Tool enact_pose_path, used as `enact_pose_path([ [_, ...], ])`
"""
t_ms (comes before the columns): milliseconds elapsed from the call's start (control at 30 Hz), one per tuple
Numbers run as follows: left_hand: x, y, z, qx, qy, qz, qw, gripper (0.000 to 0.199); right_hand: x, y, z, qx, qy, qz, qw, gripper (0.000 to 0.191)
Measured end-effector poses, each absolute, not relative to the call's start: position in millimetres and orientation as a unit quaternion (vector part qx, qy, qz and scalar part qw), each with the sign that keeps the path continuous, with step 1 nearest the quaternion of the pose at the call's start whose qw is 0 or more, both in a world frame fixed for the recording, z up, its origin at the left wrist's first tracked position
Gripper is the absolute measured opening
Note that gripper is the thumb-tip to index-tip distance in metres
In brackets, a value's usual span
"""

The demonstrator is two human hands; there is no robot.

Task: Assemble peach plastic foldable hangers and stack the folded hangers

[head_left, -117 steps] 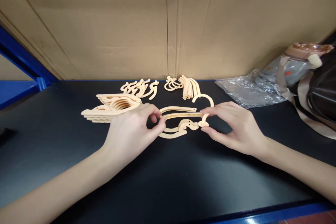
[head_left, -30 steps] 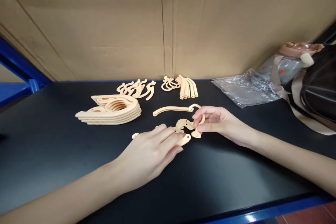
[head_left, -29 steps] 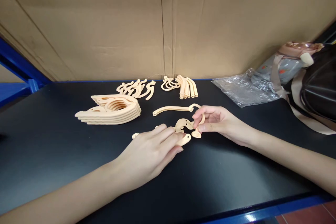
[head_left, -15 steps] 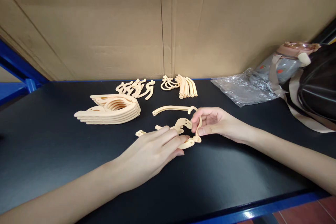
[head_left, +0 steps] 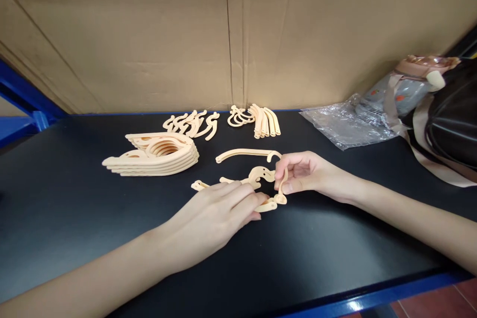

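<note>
My left hand is closed over a beige plastic hanger arm, pressed down at the black tabletop; its fingers hide most of it. Between the thumb and fingers of my right hand is a curved beige hanger hook. The hook's round base touches or nearly touches the arm's right end; I cannot tell if they are joined. Just behind my left fingers lies a curved beige piece with small holes. Farther back, a long hanger arm lies near my right fingertips.
On the left sits a stack of folded beige hangers. Curved pieces, hooks and long arms lie along the back. A clear plastic bag, a bottle and a dark bag are at right.
My right hand has shifted very slightly to the right with the hook. My left hand keeps nearly the same place over the hanger arm.
</note>
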State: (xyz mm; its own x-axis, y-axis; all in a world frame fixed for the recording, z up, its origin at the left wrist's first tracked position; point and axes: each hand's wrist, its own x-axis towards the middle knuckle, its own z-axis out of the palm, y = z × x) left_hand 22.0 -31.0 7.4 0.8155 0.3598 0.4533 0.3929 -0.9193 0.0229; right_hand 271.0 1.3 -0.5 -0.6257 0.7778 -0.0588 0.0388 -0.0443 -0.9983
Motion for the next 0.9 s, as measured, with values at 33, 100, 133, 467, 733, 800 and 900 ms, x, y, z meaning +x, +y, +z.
enact_pose_path([
  [33,21.7,-30.7,7.1,-0.952,-0.199,-0.230,0.033,0.019,270.9,1.4,-0.4,-0.318,-0.630,0.648,0.285,0.015],
  [100,21.2,-30.2,6.5,-0.953,-0.198,-0.228,0.030,0.020,270.1,0.9,0.6,-0.307,-0.635,0.650,0.284,0.012],
  [133,21.0,-30.0,6.2,-0.953,-0.198,-0.226,0.029,0.020,269.6,0.3,1.4,-0.306,-0.638,0.647,0.283,0.010],
  [467,23.2,-33.2,6.6,-0.956,-0.194,-0.205,0.075,0.018,268.7,-1.9,4.5,-0.326,-0.654,0.629,0.265,0.013],
  [733,20.6,-31.4,3.9,-0.951,-0.199,-0.229,0.058,0.017,271.8,0.9,4.9,-0.310,-0.651,0.643,0.258,0.013],
  [800,20.5,-31.0,3.8,-0.952,-0.199,-0.226,0.053,0.018,270.9,0.0,5.6,-0.308,-0.656,0.641,0.254,0.012],
  [900,21.3,-30.8,4.8,-0.954,-0.197,-0.221,0.048,0.019,269.5,-1.4,6.9,-0.311,-0.664,0.634,0.246,0.011],
])
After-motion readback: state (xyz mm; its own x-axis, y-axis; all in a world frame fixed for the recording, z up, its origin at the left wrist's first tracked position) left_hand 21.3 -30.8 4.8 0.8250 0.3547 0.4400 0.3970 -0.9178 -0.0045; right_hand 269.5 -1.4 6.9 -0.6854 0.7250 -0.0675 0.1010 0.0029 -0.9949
